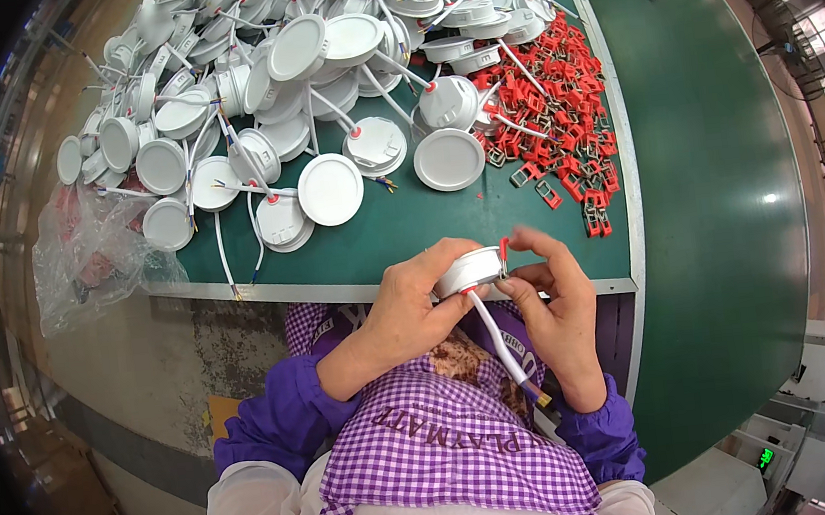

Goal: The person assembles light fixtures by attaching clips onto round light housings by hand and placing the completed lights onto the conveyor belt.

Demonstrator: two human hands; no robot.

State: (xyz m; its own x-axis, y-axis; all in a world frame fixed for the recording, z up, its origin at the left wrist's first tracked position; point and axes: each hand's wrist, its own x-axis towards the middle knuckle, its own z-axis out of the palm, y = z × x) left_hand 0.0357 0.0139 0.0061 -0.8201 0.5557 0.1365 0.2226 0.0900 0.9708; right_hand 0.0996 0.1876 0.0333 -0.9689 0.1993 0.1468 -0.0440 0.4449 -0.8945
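Between my hands, just off the table's near edge, is a round white downlight (469, 272) with a white cable (497, 337) hanging down to bare coloured wire ends. My left hand (409, 300) grips its left side, fingers around the rim and thumb underneath. At the right side of the downlight, the fingers of my right hand (556, 298) pinch a small red-and-metal spring clip (504, 254) against the rim. How far the clip is seated I cannot tell. Part of the downlight's body is hidden by my fingers.
A heap of white downlights (330, 190) with cables covers the green table's (392, 250) left and middle. To its right lies a pile of red clips (558, 111). A clear plastic bag (96, 256) hangs over the left corner. Another green surface (711, 226) runs along the right.
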